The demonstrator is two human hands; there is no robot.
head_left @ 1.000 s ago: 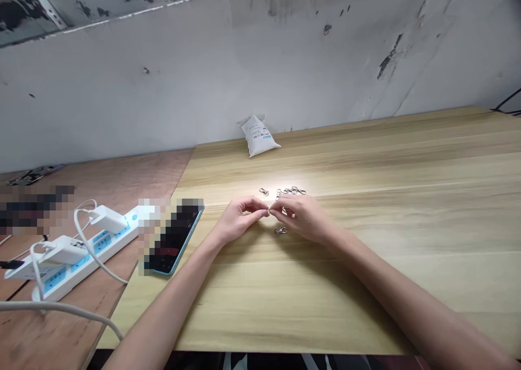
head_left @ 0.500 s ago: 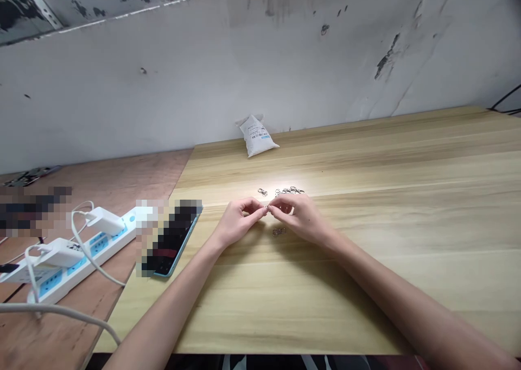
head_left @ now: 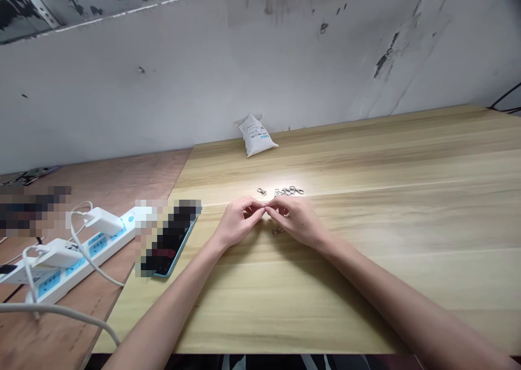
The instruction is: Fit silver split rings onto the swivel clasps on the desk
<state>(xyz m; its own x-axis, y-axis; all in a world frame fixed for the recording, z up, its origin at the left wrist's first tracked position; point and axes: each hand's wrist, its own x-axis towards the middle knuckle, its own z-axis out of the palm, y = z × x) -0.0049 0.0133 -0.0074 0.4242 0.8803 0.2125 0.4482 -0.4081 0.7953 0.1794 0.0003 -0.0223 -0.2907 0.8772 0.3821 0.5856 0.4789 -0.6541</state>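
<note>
My left hand [head_left: 240, 221] and my right hand [head_left: 300, 219] meet fingertip to fingertip just above the wooden table [head_left: 366, 207]. Both pinch a small metal clasp [head_left: 265, 205], mostly covered by the fingers. Just beyond my right hand lies a pile of small metal clasps with rings [head_left: 290, 191]. A separate clasp [head_left: 261, 191] rests left of that pile, beyond the fingertips. Partly tucked under my right hand, another metal clasp [head_left: 277, 231] lies on the table.
A white plastic packet [head_left: 257, 136] with a label sits by the wall. Left of my hands is a phone [head_left: 175, 240] with a blue edge. A white power strip [head_left: 91, 250] with plugged-in chargers and cables lies on the lower brownish surface [head_left: 134, 174].
The right hand has turned slightly, its fingers now lower and covering more of the clasp beneath it. Both hands stay pinched together at nearly the same spot.
</note>
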